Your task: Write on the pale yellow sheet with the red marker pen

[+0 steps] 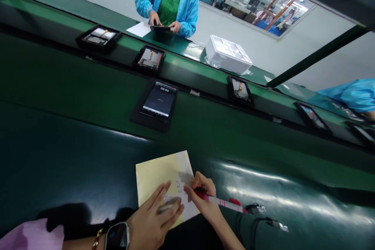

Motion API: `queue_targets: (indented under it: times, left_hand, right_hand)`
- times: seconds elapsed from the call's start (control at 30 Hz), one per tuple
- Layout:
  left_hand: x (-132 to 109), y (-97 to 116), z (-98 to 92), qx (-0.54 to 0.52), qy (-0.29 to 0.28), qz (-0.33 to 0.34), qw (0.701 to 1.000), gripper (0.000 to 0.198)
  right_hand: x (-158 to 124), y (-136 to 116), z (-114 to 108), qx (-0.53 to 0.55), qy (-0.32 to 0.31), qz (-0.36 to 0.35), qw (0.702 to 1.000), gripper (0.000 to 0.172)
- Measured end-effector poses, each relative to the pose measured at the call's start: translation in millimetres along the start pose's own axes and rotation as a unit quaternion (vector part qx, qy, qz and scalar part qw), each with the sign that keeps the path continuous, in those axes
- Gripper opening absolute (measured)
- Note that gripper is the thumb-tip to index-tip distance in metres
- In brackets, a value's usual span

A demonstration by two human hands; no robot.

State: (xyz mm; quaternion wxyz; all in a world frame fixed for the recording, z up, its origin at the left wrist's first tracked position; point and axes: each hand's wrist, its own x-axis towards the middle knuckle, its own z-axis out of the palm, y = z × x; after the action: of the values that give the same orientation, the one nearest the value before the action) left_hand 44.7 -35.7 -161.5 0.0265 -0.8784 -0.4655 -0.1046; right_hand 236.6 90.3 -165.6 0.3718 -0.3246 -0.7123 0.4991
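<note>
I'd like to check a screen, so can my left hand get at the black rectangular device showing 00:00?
Probably yes, by stretching: your left hand rests on the pale yellow rectangular paper sheet, and I see nothing blocking the green tabletop between it and the device.

Marked yellow paper (pixel 156 170), slanted red-and-white pen (pixel 223 203)

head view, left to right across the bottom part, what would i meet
Pink sleeve → bracelet → watch → left hand → right hand → cable ends. Paper and pen overlap the hands.
</note>
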Motion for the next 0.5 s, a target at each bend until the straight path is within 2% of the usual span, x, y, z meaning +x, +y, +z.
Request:
queue_targets:
  times: [0.13, 0.27, 0.37, 0.5]
  left_hand:
    - [1.1, 0.1, -0.9, 0.007, 0.003, -0.003, 1.0, 0.062]
    - [0.9, 3.2, 3.8, -0.012, 0.022, -0.018, 1.0, 0.051]
    - [1.1, 5.2, 7.0, -0.035, 0.047, -0.033, 0.998, 0.045]
    - [2.1, 3.6, 5.6, -0.028, 0.045, -0.026, 0.998, 0.046]
  right_hand:
    - [1.3, 2.0, 1.0, -0.023, -0.005, -0.039, 0.999, 0.039]
    - [3.2, 1.0, 3.7, -0.051, -0.036, -0.084, 0.995, 0.046]
    - [4.6, 2.5, 4.2, -0.064, -0.067, -0.114, 0.989, 0.045]
    - [4.2, 6.3, 2.6, -0.079, -0.095, -0.122, 0.985, 0.044]
